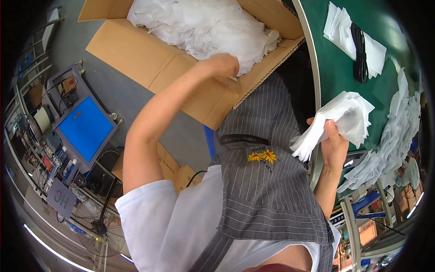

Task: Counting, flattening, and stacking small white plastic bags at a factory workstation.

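My left hand (223,65) is over the near edge of a cardboard box (131,56), bent downward beside a heap of thin white pouches (199,27). Its fingers are turned away and smeared, so whether they grip anything does not show. A bit of white shows just under them. My right hand (334,138) is closed round a fanned stack of white pouches (346,115), thumb on top, held at the edge of the green table (335,72). The pouches look soft and slightly see-through, with faint printing.
On the green table lie more flat white pouches (375,52) with a bundled black cable (360,54) across them. A long overlapping row of white pouches (385,149) curves along its right side. To the left stand a blue screen (87,129) and a fan (99,226).
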`<state>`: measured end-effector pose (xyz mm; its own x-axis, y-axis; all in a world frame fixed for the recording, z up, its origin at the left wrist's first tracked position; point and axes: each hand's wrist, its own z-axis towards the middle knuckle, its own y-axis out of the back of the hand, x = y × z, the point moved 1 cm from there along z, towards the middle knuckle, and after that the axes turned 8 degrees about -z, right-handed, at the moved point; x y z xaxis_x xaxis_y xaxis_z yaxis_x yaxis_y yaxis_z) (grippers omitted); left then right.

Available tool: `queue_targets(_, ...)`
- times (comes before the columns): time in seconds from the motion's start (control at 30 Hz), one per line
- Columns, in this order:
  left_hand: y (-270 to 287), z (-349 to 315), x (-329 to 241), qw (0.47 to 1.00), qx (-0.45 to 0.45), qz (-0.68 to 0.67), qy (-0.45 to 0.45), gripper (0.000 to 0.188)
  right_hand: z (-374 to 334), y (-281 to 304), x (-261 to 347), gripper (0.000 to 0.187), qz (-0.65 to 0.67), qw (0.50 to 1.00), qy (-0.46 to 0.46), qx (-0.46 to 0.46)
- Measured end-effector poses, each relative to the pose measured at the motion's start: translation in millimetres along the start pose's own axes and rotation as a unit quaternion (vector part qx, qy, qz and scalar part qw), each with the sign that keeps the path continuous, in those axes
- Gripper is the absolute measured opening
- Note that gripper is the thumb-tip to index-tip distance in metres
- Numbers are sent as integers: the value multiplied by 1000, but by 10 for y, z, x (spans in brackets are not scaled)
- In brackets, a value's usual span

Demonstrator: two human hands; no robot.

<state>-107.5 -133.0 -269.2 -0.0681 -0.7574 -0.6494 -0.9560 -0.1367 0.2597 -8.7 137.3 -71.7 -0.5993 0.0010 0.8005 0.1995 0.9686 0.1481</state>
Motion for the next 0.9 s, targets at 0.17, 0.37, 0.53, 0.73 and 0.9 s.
queue_targets(0.17,-383,320,103,983,82,144,82,22,-62,28,-9,42,-28,998,39,28)
queue_targets(0.37,37,-207,-42,953,-280,-107,45,25,-132,102,-147,40,19,999,28,-26)
queue_targets(0.53,318,-1411,-1058,744,-560,-313,-186,22,-137,-8,-49,30,25,997,56,-42)
queue_targets(0.73,-343,-1567,-2233,750,-615,48,-237,47,-198,-256,101,20,-12,986,161,-41)
queue_targets(0.9,-715,-1272,-2701,768,-559,12,-312,55,-375,-163,5,22,37,982,181,33)
